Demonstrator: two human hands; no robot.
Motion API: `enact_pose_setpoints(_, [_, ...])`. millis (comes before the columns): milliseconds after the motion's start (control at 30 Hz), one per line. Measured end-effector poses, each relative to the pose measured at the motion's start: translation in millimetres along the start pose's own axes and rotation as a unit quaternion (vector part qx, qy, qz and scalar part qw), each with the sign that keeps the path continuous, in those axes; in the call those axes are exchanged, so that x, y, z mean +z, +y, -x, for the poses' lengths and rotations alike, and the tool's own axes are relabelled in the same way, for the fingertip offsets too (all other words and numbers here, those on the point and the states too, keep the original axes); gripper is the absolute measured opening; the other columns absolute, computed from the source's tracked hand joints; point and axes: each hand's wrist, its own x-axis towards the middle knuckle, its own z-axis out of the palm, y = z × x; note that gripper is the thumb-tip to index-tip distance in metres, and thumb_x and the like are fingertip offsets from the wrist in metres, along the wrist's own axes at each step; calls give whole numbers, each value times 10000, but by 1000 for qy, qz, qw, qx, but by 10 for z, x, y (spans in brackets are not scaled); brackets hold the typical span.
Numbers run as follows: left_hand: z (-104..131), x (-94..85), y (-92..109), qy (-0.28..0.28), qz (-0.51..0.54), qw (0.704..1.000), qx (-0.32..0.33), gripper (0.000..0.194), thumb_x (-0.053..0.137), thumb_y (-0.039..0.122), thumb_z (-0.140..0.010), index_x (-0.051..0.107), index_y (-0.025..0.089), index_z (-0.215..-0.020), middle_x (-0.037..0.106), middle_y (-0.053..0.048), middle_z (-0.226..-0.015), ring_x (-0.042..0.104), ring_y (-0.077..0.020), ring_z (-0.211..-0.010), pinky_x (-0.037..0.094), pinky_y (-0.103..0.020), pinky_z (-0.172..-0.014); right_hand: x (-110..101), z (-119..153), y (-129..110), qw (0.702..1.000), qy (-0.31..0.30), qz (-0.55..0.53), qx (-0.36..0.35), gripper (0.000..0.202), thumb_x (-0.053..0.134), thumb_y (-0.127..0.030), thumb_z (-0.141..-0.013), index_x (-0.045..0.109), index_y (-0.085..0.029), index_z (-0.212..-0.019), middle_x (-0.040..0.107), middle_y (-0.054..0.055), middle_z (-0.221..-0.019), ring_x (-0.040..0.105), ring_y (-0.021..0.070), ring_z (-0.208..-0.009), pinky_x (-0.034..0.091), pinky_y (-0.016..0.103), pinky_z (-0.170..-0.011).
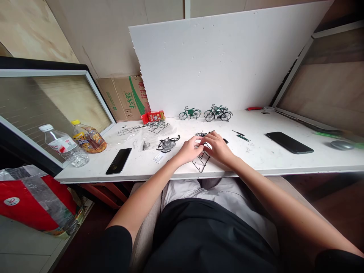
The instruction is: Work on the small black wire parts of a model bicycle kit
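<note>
My left hand (191,149) and my right hand (219,147) meet close to the table's front edge, fingertips nearly touching. Both are closed at the upper end of a black plastic sprue (201,163), a thin frame with small stubs that slants toward me. My fingers cover the exact spot being gripped. Just beyond them lie small dark parts (201,134). To the left rest black model bicycle parts with spoked wheels (167,145), beside a small white paper slip (158,157). A thin dark tool (237,132) and a green piece (243,137) lie right of my right hand.
Assembled miniature bicycles (190,113) stand at the back before a white foam board (222,60). More sprues (156,126), a red packet (153,116) and clear bags lie back left. Phones (118,161) (290,142) flank the work area. Two bottles (66,146) (88,137) stand left; a mouse (342,145) sits right.
</note>
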Motion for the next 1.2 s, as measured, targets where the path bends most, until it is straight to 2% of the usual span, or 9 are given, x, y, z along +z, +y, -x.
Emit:
enact_pose_setpoints(200, [-29, 15, -84, -1, 17, 1000, 8, 447, 642, 152, -913, 608, 182, -1358, 764, -142, -1208, 768, -218, -1049, 631, -320, -861, 14, 2, 43, 999, -16, -36, 3, 170, 616, -127, -940, 730, -205, -1039, 737, 128, -1011, 596, 311, -991, 511, 447, -870])
enact_pose_setpoints(400, [-49, 8, -129, -3, 10, 1000, 12, 476, 694, 146, -881, 609, 172, -1348, 776, -133, -1157, 771, -194, -970, 632, -332, -870, 11, 0, 28, 998, -24, -59, 17, 119, 633, -177, -962, 734, -209, -1016, 749, 122, -1004, 623, 310, -979, 524, 441, -858])
enact_pose_setpoints(900, [-95, 22, -288, -3, -5, 1000, 11, 457, 680, 168, -891, 619, 174, -1344, 788, -107, -1034, 768, -201, -924, 619, -322, -828, -9, -3, 28, 992, -49, -111, 36, 153, 615, -141, -935, 735, -205, -1004, 762, 114, -1016, 640, 318, -993, 527, 472, -905])
enact_pose_setpoints(1200, [-106, 31, -308, -3, 2, 1000, 9, 433, 686, 156, -881, 636, 170, -1311, 797, -101, -1024, 769, -189, -897, 612, -295, -798, -3, 17, -16, 991, -48, -115, 46, 198, 606, -117, -916, 742, -207, -1027, 764, 111, -1026, 641, 316, -1000, 522, 468, -908])
